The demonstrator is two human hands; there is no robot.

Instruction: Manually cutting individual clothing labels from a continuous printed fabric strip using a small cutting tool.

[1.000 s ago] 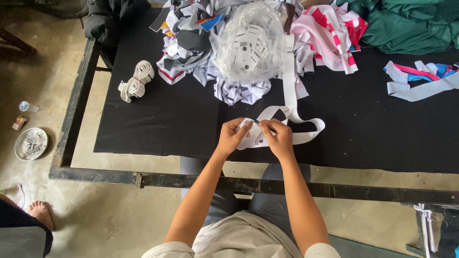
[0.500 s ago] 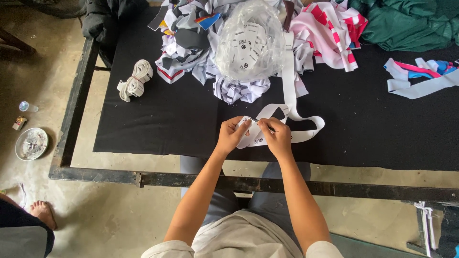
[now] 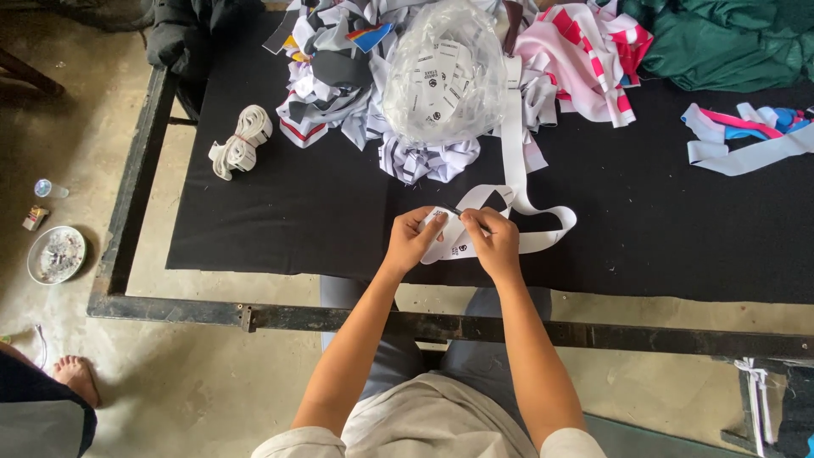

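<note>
Both hands meet over the near part of a black cloth-covered table (image 3: 280, 220). My left hand (image 3: 413, 240) and my right hand (image 3: 492, 242) pinch a small white printed label (image 3: 447, 233) between their fingertips. A long white fabric strip (image 3: 543, 231) loops on the cloth just beyond and to the right of the hands and runs up towards the pile. A clear plastic bag of white labels (image 3: 443, 72) sits farther back, straight ahead of the hands.
A heap of striped and white fabric scraps (image 3: 339, 76) lies around the bag, pink striped cloth (image 3: 593, 51) and green cloth (image 3: 721, 42) at the back right, coloured strips (image 3: 746, 136) at right. A rolled white band (image 3: 242, 140) lies at left. On the floor: a plate (image 3: 56, 254), another person's foot (image 3: 76, 377).
The hands have stayed in the same spot on the label, with only small finger movements. The view has shifted slightly.
</note>
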